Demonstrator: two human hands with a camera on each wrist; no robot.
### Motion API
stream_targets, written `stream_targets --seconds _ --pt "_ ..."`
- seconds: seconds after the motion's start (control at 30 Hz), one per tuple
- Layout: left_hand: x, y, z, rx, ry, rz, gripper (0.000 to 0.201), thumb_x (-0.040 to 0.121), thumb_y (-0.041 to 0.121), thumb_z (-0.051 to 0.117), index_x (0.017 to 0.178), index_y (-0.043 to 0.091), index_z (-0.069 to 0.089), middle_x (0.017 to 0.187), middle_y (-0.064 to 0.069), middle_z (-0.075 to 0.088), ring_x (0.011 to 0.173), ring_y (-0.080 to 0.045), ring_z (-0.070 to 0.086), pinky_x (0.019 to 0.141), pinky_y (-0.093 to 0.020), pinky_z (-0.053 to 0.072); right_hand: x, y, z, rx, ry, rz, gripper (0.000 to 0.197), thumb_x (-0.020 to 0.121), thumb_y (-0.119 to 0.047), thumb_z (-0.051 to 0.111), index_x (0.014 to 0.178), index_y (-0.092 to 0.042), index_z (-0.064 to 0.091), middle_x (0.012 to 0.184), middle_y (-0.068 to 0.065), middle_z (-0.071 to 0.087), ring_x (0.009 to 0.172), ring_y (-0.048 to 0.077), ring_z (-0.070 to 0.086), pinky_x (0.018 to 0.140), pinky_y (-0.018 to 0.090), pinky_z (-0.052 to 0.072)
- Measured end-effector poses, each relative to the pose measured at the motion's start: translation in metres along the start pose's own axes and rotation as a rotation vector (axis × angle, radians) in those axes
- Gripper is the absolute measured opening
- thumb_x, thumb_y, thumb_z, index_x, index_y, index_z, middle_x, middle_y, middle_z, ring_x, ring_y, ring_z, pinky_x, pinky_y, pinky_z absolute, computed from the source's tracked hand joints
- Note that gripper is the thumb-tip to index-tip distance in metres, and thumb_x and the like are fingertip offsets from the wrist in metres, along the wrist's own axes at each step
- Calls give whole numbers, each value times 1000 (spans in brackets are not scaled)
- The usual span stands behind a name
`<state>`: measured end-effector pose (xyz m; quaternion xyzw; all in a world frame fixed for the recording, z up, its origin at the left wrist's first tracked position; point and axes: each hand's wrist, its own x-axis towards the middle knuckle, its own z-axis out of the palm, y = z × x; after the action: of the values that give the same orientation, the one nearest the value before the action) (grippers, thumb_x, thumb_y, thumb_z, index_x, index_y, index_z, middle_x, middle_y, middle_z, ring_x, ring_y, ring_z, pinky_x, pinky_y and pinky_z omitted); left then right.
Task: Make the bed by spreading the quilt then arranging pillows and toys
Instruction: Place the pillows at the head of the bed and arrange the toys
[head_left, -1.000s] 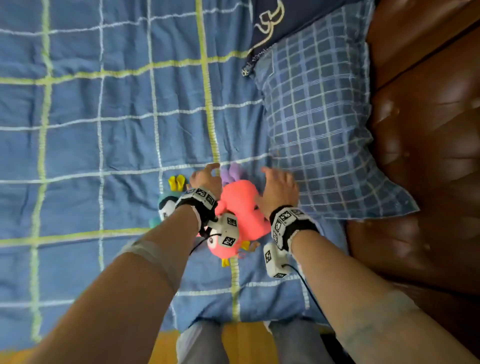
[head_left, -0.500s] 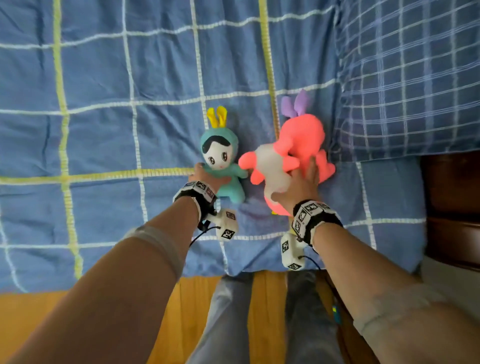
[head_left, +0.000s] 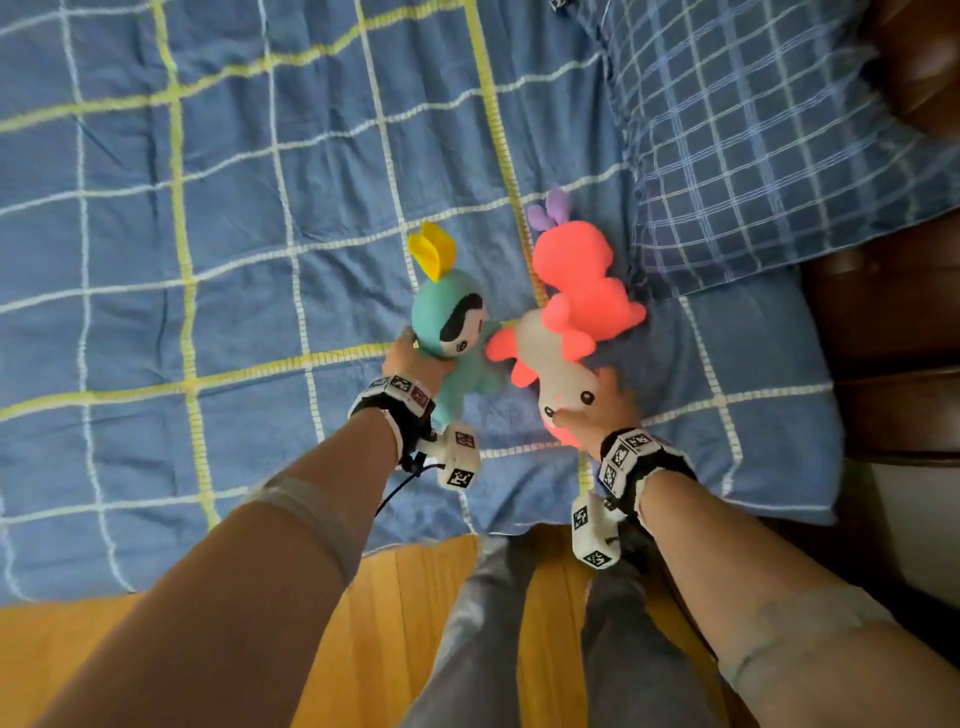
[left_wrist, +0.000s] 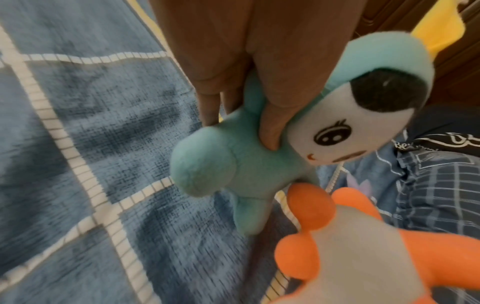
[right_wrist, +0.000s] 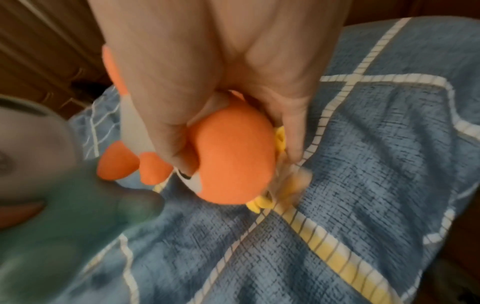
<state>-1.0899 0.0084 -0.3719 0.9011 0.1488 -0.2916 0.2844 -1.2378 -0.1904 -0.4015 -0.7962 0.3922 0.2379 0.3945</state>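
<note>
Left hand (head_left: 415, 364): gripping the teal doll (head_left: 457, 332) at its neck, over the quilt (head_left: 234, 260).
Right hand (head_left: 597, 415): clutching the pink plush (head_left: 571, 312) by its head, beside the pillow (head_left: 753, 156).
Hidden: both hands' fingertips are lying behind the toys.
Blurred: the quilt in both wrist views.

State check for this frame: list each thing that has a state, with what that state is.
Teal doll: lifted, head tilted, held by the left hand, whose grip is at its neck.
Pink plush: head-down, held at the head by the right hand.
Quilt: spread over the bed, lightly wrinkled.
Checked pillow: lying flat at the headboard end.
</note>
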Motion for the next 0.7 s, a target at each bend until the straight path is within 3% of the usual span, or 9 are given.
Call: stream_targets --seconds 0.1,0.2,0.27,0.4,0.47,0.6,0.7 --pt "-33 26 7 -54 -29 15 50 77 20 79 122 12 57 111 -8 66 107 -23 61 91 -29 47 -22 12 -40 193 19 -44 74 67 -32 76 128 -23 35 108 2 57 94 30 60 81 37 50" --pt "-72 73 27 -38 -49 77 47 78 19 78 120 10 58 104 -7 63 96 -22 59 82 -28 43 -41 34 -109 219 116 36 67 63 -40 77 111 -29 32 105 -2 58 85 26 61 73 34 50" --pt "-96 108 48 -58 -71 118 50 76 20 80 120 11 59 108 -7 66 102 -23 62 86 -31 47 -47 52 -163 123 202 32 67 56 -47 75 109 -29 39 108 1 59 93 28 62 78 37 53" --pt "-127 171 103 -84 -147 175 67 66 31 81 125 12 55 117 -12 67 105 -33 65 90 -45 55 -49 90 -258 -59 323 51 69 62 -41 76 123 -31 44 120 14 51 110 39 54 90 39 47" --pt "-136 194 123 -23 -147 208 62 71 26 79 127 11 56 119 -13 65 108 -33 64 92 -44 54 -43 101 -288 -160 378 63 70 63 -43 76 126 -34 46 122 15 47 112 40 50 91 40 45" --pt "-130 229 160 46 -172 225 49 79 22 75 123 7 58 117 -15 66 105 -33 65 91 -42 55 -8 97 -318 -283 439 30 79 63 -38 80 131 -26 44 123 15 52 114 38 50 88 41 47" --pt "-103 247 195 74 -181 269 44 79 26 74 119 10 62 112 -13 69 101 -31 67 88 -40 56 27 91 -331 -343 446 9 78 60 -33 86 121 -14 41 116 13 61 113 36 55 85 41 47"
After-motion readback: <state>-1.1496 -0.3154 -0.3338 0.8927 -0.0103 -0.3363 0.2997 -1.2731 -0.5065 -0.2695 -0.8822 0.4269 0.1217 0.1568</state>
